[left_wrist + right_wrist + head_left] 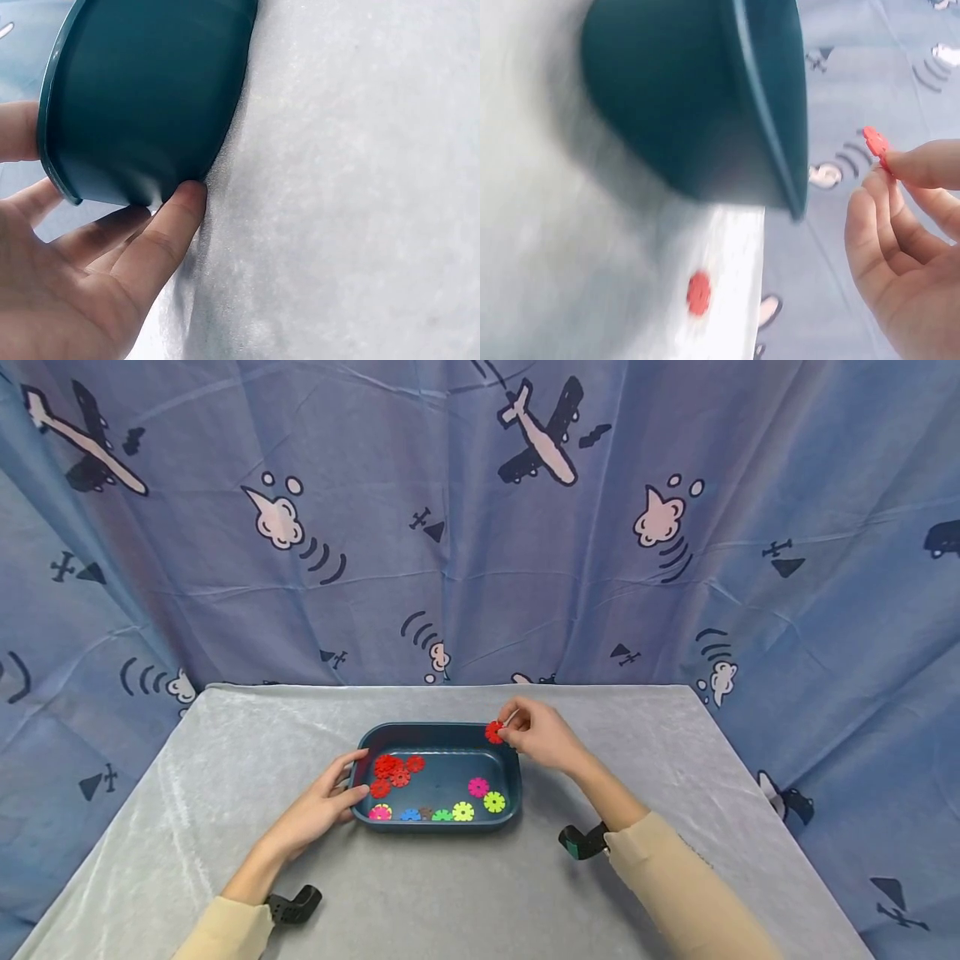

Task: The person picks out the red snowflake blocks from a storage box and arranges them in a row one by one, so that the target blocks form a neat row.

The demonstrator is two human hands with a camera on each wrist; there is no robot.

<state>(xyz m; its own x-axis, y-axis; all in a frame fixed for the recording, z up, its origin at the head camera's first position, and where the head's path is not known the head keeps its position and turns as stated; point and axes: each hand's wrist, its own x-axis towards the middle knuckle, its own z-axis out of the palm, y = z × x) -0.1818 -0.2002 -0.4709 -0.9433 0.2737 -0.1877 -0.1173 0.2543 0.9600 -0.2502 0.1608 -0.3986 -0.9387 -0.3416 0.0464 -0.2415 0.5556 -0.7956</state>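
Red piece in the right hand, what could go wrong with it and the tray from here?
The red piece could slip, since the right hand pinches only its edge, and it might drop near the tray's far right corner, inside or out. Another red piece lies on the table outside the tray and may be overlooked. The left hand holds the tray's left end, so a careless tug could shift the loose pieces inside.
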